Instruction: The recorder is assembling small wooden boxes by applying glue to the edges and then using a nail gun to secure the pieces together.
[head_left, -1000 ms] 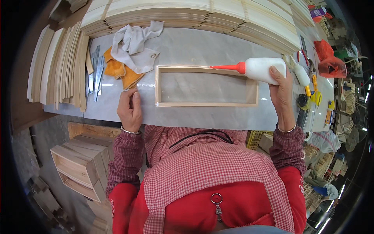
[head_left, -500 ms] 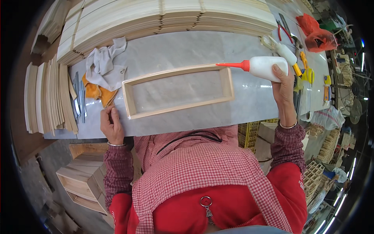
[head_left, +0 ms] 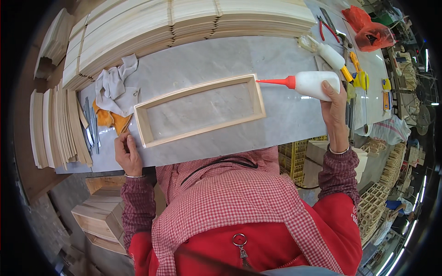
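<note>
A shallow rectangular wooden frame (head_left: 202, 130) lies flat on the grey tabletop, the surface showing through its middle. My right hand (head_left: 334, 103) grips a white squeeze bottle (head_left: 315, 84) tipped on its side. Its long red nozzle (head_left: 276, 82) points left, with the tip at the far end of the frame's right short side. My left hand (head_left: 128, 154) rests at the table's front edge, left of the frame, with fingers curled in. Their tips meet the lower corner of an orange cloth (head_left: 120, 123); whether they hold anything is hidden.
Stacked pale boards (head_left: 193, 20) line the back; upright boards (head_left: 60, 129) stand at the left. A grey rag (head_left: 115, 87) lies beside thin metal strips. Back right are a second white bottle (head_left: 330, 56), red-handled pliers (head_left: 329, 32), yellow tools and a red plastic bag (head_left: 373, 37).
The nozzle tip has gone from the frame's far long edge, near the right corner, to its right short side. The whole view has shifted and tilted slightly. My left hand stays by the cloth.
</note>
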### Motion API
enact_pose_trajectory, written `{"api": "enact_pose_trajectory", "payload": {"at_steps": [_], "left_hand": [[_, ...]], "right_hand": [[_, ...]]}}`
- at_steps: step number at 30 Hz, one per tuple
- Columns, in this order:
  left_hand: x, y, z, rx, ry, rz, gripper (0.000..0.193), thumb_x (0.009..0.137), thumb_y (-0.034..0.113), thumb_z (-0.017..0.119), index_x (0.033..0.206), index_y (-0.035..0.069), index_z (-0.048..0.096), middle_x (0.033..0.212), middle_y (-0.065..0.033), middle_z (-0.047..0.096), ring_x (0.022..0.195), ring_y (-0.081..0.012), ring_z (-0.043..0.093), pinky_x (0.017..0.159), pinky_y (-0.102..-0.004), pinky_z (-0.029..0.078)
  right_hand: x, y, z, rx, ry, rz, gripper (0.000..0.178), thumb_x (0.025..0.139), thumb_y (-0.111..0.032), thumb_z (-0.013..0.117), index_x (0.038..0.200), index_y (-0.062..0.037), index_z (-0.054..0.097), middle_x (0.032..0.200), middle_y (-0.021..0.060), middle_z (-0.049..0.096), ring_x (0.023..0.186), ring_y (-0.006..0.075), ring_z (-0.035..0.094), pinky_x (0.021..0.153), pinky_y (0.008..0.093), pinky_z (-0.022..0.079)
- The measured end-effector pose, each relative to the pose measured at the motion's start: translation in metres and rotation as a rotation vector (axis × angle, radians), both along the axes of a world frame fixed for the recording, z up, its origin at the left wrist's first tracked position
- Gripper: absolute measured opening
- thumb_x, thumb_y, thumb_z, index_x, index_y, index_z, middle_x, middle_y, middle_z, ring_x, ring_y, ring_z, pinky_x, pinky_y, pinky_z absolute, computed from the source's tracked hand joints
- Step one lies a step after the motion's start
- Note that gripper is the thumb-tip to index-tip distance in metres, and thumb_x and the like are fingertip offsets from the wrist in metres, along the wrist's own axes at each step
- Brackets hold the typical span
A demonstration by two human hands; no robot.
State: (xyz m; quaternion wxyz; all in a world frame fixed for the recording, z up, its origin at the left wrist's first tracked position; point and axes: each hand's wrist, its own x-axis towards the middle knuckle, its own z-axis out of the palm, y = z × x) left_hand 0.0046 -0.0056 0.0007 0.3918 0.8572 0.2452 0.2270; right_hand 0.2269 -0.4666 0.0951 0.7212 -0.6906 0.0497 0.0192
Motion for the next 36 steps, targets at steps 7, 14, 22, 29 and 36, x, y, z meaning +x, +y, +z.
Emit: {"api": "enact_pose_trajectory", "payload": {"at_steps": [7, 14, 22, 29, 36], "left_hand": [[0.002, -0.001, -0.002, 0.057, -0.02, -0.004, 0.015, 0.095, 0.015, 0.053, 0.1, 0.003, 0.059, 0.085, -0.0019, 0.056, 0.069, -0.0101, 0.046, 0.064, -0.0217, 0.041], [0.004, 0.001, -0.004, 0.07, -0.042, -0.017, 0.015, 0.094, 0.015, 0.053, 0.099, 0.003, 0.059, 0.085, -0.0025, 0.056, 0.069, -0.0105, 0.047, 0.065, -0.0216, 0.041], [-0.001, 0.004, -0.004, 0.08, -0.072, 0.007, 0.013, 0.091, 0.011, 0.054, 0.098, 0.002, 0.06, 0.085, -0.0049, 0.058, 0.07, -0.0135, 0.05, 0.066, -0.0244, 0.043], [0.003, -0.004, 0.003, 0.035, -0.146, 0.033, 0.009, 0.087, 0.007, 0.057, 0.094, 0.002, 0.06, 0.08, -0.003, 0.057, 0.062, -0.0115, 0.046, 0.057, -0.0228, 0.04], [0.0, 0.0, 0.003, 0.013, -0.212, 0.022, 0.008, 0.086, 0.004, 0.059, 0.093, 0.002, 0.059, 0.077, -0.0017, 0.054, 0.058, -0.0097, 0.043, 0.052, -0.0213, 0.037]], "right_hand": [[-0.026, -0.014, 0.0, 0.022, 0.003, 0.019, 0.044, 0.078, -0.009, 0.069, 0.117, 0.0001, 0.051, 0.104, 0.011, 0.055, 0.091, 0.0182, 0.053, 0.084, 0.0264, 0.044], [-0.06, -0.024, -0.001, 0.029, 0.017, 0.0, 0.047, 0.076, -0.01, 0.07, 0.118, -0.0015, 0.051, 0.105, 0.0101, 0.055, 0.092, 0.0188, 0.052, 0.083, 0.0279, 0.043], [-0.076, -0.003, 0.004, 0.141, 0.03, -0.024, 0.048, 0.078, -0.013, 0.063, 0.122, -0.0007, 0.048, 0.109, 0.0125, 0.054, 0.096, 0.0209, 0.052, 0.087, 0.0291, 0.043], [-0.066, 0.12, 0.011, 0.2, 0.057, 0.25, 0.05, 0.08, -0.014, 0.062, 0.125, -0.0012, 0.046, 0.11, 0.0133, 0.053, 0.098, 0.0215, 0.053, 0.088, 0.0299, 0.043], [-0.053, 0.215, 0.011, 0.126, 0.045, 0.409, 0.047, 0.082, -0.011, 0.065, 0.124, -0.002, 0.046, 0.108, 0.0124, 0.054, 0.096, 0.0208, 0.053, 0.086, 0.0292, 0.043]]}}
